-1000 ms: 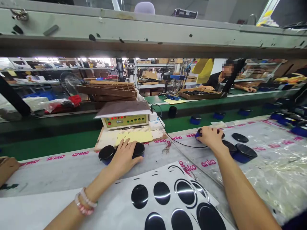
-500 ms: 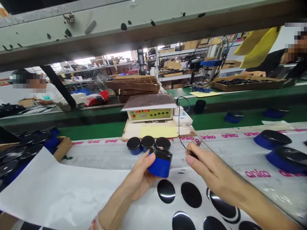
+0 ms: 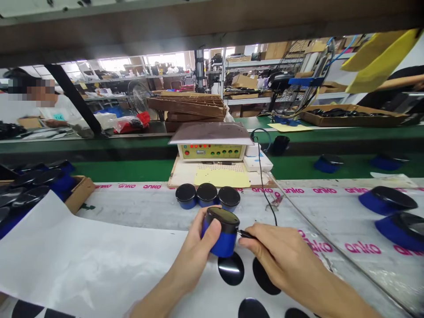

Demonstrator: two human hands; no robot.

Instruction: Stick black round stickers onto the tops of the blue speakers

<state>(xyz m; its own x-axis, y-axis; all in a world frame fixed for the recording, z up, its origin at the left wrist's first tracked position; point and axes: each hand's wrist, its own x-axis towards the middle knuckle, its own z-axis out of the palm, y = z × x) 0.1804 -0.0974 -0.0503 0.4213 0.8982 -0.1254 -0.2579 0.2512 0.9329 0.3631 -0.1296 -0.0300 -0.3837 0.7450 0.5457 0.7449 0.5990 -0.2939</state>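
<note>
Bench film printed pink "anko", left hand gripping blue-black case, right hand pinching black tool

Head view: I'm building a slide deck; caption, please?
Left hand holds a glossy black-topped blue cylinder; right hand holds a slim black tool at its side.

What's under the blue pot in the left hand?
Below the blue pot is a white sheet bearing black discs. The pot's base and whatever the left hand covers can't be seen.
</note>
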